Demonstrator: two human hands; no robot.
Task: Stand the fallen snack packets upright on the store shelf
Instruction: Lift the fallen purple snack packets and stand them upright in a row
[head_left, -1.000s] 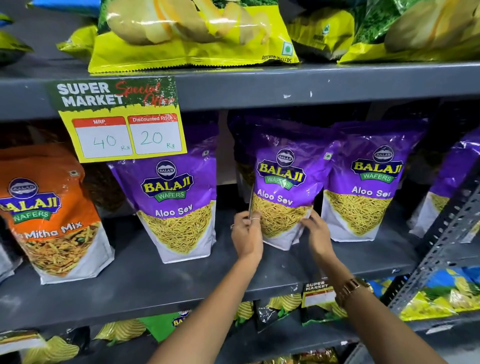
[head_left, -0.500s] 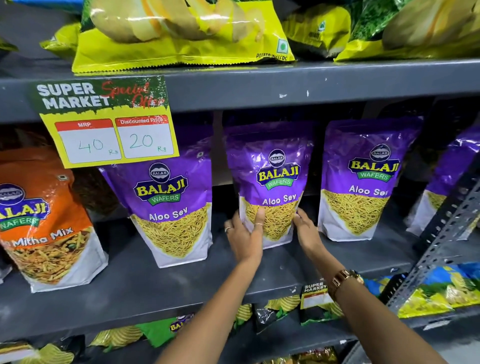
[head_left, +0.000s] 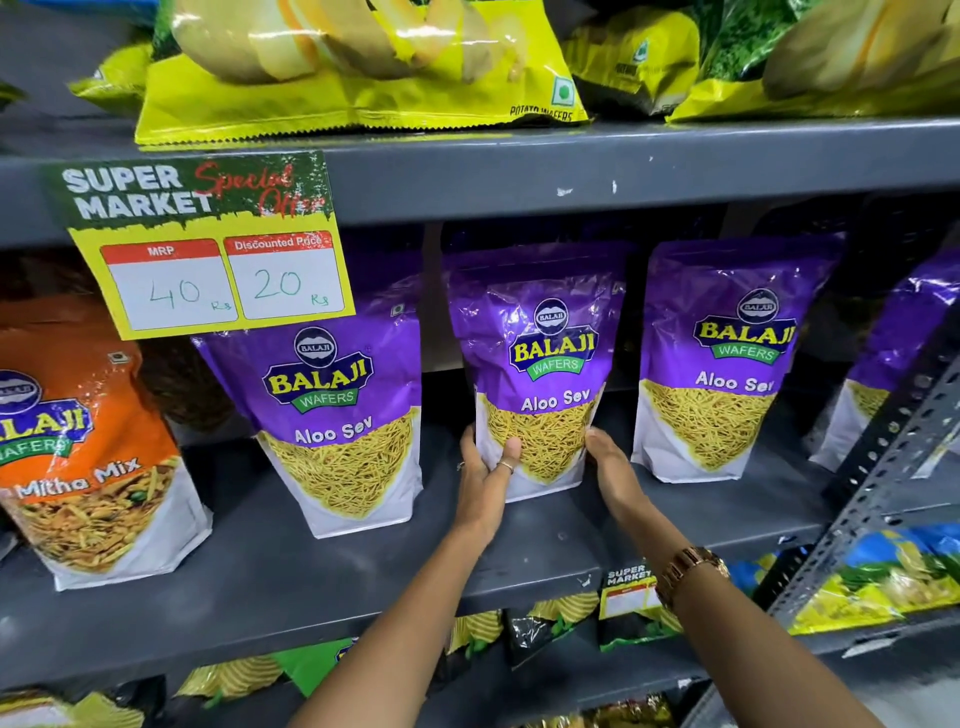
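A purple Aloo Sev packet (head_left: 545, 358) stands upright in the middle of the grey shelf (head_left: 291, 577). My left hand (head_left: 485, 480) grips its lower left corner, thumb across the front. My right hand (head_left: 610, 465) presses against its lower right edge. Two more purple Aloo Sev packets stand upright beside it, one on the left (head_left: 332, 415) and one on the right (head_left: 727, 358). An orange Mitha Mix packet (head_left: 88, 457) stands at the far left.
A yellow price card (head_left: 208, 244) hangs from the upper shelf edge. Yellow wafer bags (head_left: 358, 67) lie on the shelf above. A perforated metal upright (head_left: 883, 478) slants at the right. A further purple packet (head_left: 904, 353) shows behind it. More packets fill the lower shelf.
The middle purple packet was tilted to the right and is now turned straight and upright, set further back. Both hands moved with it, now lower at its base corners.
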